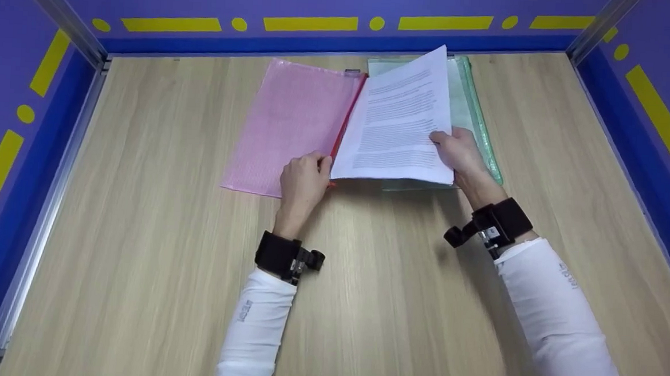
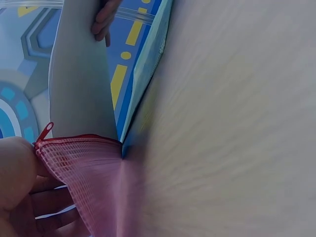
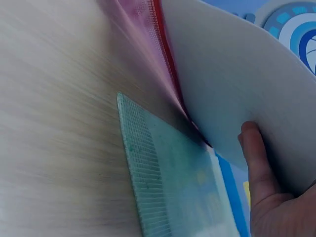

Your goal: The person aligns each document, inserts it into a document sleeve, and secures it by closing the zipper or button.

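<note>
My left hand [image 1: 305, 181] grips the near right corner of a pink mesh zip pouch [image 1: 292, 123]. A red zipper [image 2: 89, 137] runs along the pouch's mouth, its pull [image 2: 45, 131] standing up beside my thumb in the left wrist view. Printed paper [image 1: 398, 122] slants up to the right from that mouth, its left edge at the zipper. My right hand [image 1: 463, 154] pinches the paper's right edge, thumb on the printed face and a finger [image 3: 256, 153] along the back. Under the raised paper lies a green zip pouch [image 1: 460, 103], partly hidden.
The wooden table [image 1: 155, 230] extends on both sides and in front of the pouches. Purple and blue panels with yellow marks [image 1: 309, 24] border it at the back, left and right. Each wrist wears a black strapped camera [image 1: 279, 255].
</note>
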### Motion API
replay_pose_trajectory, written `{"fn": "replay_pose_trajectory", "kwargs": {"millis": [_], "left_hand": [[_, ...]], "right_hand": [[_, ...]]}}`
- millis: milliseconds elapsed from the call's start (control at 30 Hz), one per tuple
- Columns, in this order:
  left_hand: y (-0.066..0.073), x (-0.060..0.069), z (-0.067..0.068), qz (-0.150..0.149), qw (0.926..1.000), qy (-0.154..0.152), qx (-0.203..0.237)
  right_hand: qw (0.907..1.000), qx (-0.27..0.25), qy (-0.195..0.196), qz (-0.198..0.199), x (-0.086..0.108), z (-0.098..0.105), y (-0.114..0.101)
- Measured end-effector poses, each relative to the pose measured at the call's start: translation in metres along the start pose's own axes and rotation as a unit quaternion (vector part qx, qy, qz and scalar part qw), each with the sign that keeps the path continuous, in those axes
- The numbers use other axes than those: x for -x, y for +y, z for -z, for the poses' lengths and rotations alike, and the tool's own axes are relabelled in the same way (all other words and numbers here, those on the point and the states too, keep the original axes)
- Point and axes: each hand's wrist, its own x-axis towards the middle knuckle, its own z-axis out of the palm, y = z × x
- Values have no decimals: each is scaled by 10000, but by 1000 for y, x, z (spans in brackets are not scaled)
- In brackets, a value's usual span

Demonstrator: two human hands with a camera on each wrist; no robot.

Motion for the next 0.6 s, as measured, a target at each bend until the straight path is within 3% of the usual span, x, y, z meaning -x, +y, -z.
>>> {"fn": "replay_pose_trajectory", "kwargs": {"millis": [267,600], "left_hand": [[2,1,0,18,9999,-67,-128],[5,1,-3,-207,9995,125,-210]], "right_hand": [[9997,191,60,138,7,-10,-8],[9996,151,180,151,7,-20,-10]]}}
